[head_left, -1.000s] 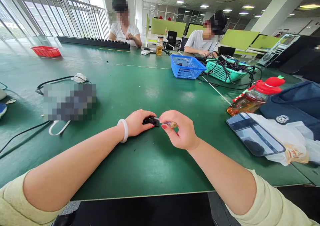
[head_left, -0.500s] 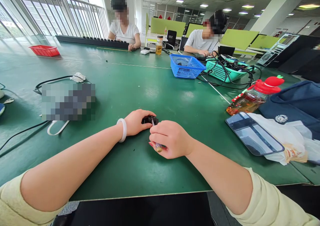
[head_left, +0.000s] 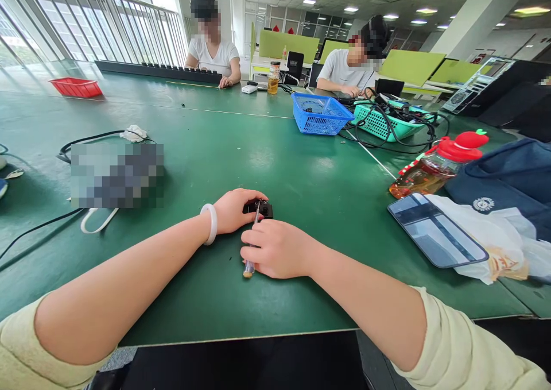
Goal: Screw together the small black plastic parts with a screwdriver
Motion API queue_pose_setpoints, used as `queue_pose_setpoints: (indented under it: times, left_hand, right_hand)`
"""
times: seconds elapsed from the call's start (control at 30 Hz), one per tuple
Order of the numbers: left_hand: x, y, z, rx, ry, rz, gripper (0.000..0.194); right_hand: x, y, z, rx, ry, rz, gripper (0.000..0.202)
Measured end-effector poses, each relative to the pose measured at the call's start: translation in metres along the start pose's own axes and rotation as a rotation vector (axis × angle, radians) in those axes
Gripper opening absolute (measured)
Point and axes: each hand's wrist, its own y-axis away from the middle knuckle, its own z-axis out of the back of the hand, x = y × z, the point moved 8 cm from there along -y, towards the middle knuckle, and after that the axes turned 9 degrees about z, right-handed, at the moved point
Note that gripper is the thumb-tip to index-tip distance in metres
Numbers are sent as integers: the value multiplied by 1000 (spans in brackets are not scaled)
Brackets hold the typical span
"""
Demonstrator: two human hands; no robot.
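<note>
On the green table [head_left: 193,304], my left hand [head_left: 236,211] grips a small black part [head_left: 266,209] between thumb and fingers. Its exact kind cannot be made out, and the hand hides its left side. A white bracelet [head_left: 209,224] circles my left wrist. My right hand [head_left: 282,248] is closed around a screwdriver [head_left: 249,268] with a clear handle and a yellowish end. The shaft points up and away, and its tip meets the black part, as far as I can see.
To the right lie a phone [head_left: 439,229], a plastic bag [head_left: 503,235] and a red-lidded bottle [head_left: 430,174]. A blue basket [head_left: 322,114] and a green basket [head_left: 383,123] with cables stand farther back. A red tray [head_left: 76,88] sits far left. Two people sit across the table.
My right hand has shifted left and slightly toward me, swinging the screwdriver's handle end left. More of the black part shows now. My left hand stays in place.
</note>
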Motion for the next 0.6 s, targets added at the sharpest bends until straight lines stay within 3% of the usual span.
queue_pose_setpoints:
  times: [0.1, 0.2, 0.3, 0.4, 0.6]
  left_hand:
    - [0, 1, 0, 6, -1, -1, 41]
    - [-1, 1, 0, 19, 20, -18, 42]
    - [-1, 0, 0, 33, 35, -33, 42]
    - [-1, 0, 0, 40, 40, -36, 41]
    - [-1, 0, -1, 43, 43, -27, 42]
  right_hand:
    - [-7, 6, 27, -261, -44, -50, 10]
    - [-26, 25, 60, -615, -178, -250, 9]
    - [-41, 45, 74, -838, -282, -431, 12]
    - [-47, 53, 73, -904, -326, -498, 16]
    - [-47, 48, 66, -862, -320, -472, 15]
